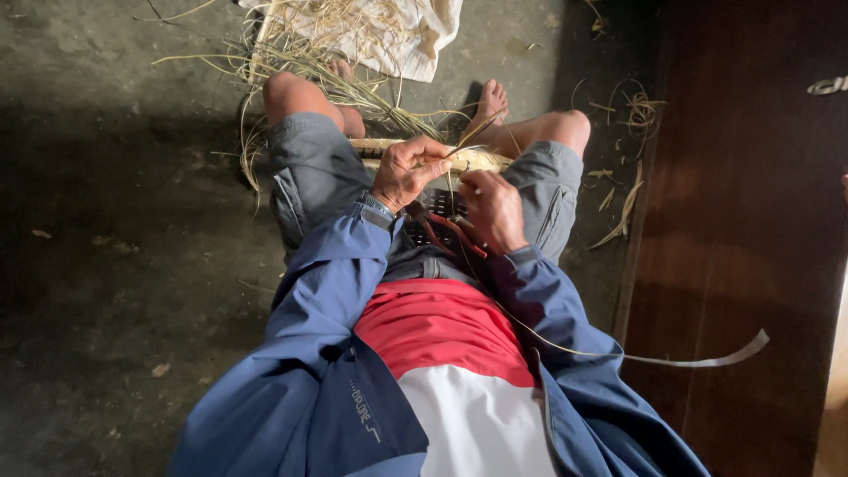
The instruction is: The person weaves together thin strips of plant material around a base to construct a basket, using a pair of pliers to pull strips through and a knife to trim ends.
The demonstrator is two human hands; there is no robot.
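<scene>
We are gripping the pale woven rim (pixel 459 159) with our left hand (pixel 406 172), fingers curled tight over it, while our right hand (pixel 495 210), at about four o'clock from the left, is pinching a thin strip (pixel 618 356) trailing past our hip. We are judging that steady tension keeps the weave snug. The rim is lying across our knees, above the dark woven panel (pixel 439 205).

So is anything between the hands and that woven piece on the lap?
Nothing visible. The left hand already grips the pale woven rim, and the right hand rests on the dark woven piece beside it. A thin strip trails off past the right sleeve, clear of both hands.
</scene>
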